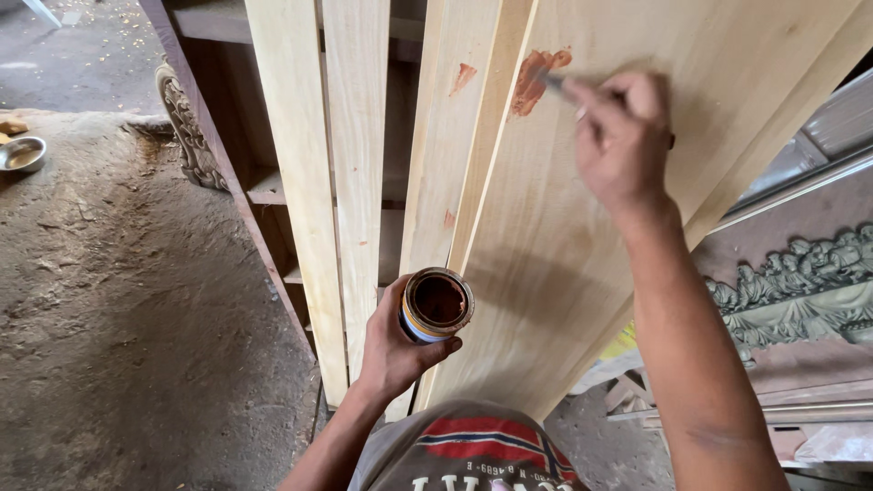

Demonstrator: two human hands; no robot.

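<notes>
- My left hand (393,350) wraps a small open tin (436,305) of reddish-brown stain, held low before the pale plank (582,264).
- My right hand (623,136) pinches a thin brush (553,84), its tip on the wet patch (532,82); the bristles are blurred, probably soft.
- The tin seems light but spillable, so I hold its side wall, upright.

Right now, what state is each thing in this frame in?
Small can: open, no lid, reddish-brown stain inside, held by left hand.
Brush: gripped by right hand, tip on the wide board.
Wide board: leaning, mostly bare, one stain patch.
Narrow boards: leaning, unstained.
Metal bowl: on ground, upright.
</notes>
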